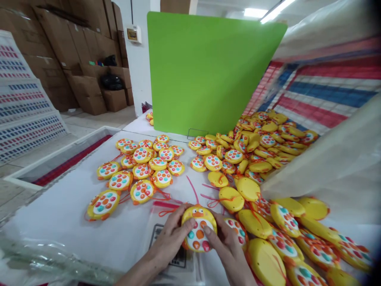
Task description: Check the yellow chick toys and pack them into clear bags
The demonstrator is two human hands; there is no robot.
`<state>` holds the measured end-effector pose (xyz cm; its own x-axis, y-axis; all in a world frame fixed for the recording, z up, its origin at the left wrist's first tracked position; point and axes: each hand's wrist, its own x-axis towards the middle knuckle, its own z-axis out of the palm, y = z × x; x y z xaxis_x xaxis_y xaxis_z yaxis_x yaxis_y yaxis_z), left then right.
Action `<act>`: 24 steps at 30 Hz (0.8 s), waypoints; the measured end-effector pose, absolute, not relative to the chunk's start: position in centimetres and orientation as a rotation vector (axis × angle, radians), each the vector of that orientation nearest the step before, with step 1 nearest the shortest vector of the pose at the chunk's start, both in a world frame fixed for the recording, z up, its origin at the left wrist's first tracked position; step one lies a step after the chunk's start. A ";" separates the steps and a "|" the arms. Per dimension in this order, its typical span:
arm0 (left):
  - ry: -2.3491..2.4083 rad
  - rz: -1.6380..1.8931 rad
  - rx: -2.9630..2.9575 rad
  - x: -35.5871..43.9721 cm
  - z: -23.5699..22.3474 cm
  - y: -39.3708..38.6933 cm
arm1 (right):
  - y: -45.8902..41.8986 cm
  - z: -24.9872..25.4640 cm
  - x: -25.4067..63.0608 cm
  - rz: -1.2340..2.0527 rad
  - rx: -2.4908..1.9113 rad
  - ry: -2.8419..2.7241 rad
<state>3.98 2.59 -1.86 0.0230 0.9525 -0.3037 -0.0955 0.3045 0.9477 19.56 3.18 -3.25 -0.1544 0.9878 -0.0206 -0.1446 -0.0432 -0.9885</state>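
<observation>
Between my two hands I hold a yellow duck-shaped toy (199, 232), its face at the top and colored round buttons on a white belly. My left hand (174, 230) grips its left edge, thumb on the buttons. On the other edge my right hand (224, 238) has its thumb pressed near the buttons too; both hands' fingers curl behind, partly hidden. Beneath the hands lies a clear plastic-covered item with a black frame (156, 234). Just right of my right hand, a big pile of like toys (256, 222) spreads out, many back side up.
A group of button-side-up toys (143, 190) sits on the white table (74, 222) at left. A green board (208, 75) stands behind. Plastic sheeting (333, 155) hangs at right. White crates (26, 103) and cardboard boxes (89, 91) stand beyond the table's left side.
</observation>
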 end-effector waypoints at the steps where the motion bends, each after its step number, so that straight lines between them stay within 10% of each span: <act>1: 1.282 1.017 0.943 3.9 -2.0 2.6 | 3.1 -3.0 19.5 1.407 -1.041 -1.189; 19: 1.330 0.869 1.142 4.0 -0.9 2.8 | 2.3 -5.1 19.2 1.254 -1.196 -1.337; 24: 1.312 1.304 0.819 0.1 0.4 8.2 | 3.0 -6.2 25.0 0.730 -1.511 -1.681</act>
<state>0.07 8.25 0.41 -0.2014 0.9571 -0.2082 -0.2030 0.1671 0.9648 24.95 2.96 -6.24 -0.0238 0.9877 0.1545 0.5617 0.1411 -0.8153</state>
